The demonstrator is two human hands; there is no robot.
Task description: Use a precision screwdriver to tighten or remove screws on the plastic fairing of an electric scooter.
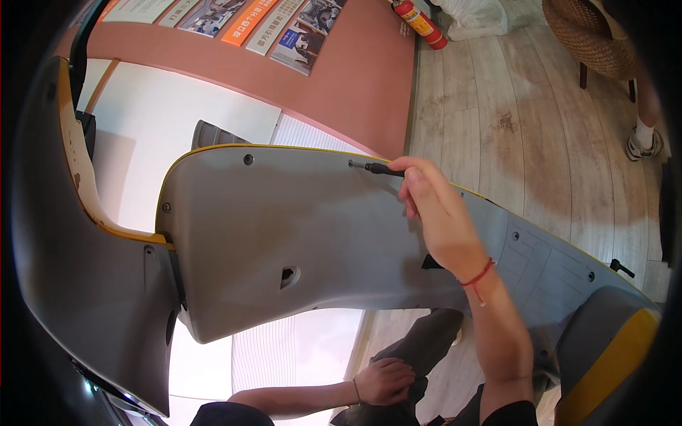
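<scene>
My right hand [433, 202] is closed round a dark-handled screwdriver [376, 168]. Its shaft points left, with the tip at a recessed screw hole [350, 164] near the upper edge of a grey scooter panel [298, 220]. A red string bracelet circles the right wrist. My left hand [386, 380] rests on my dark-trousered leg with its fingers laid over it, holding nothing I can see. The panel has yellow edging, further screw holes such as one at upper left [249, 159], and an oblong opening [289, 277] low in the middle.
At left rises the scooter's grey front body [92, 277]; a grey and yellow part [604, 355] sits lower right. Beyond are a pink wall [348, 78] with posters, a red fire extinguisher [420, 25], a woven chair [590, 35] and another person's foot [643, 144] on the wooden floor.
</scene>
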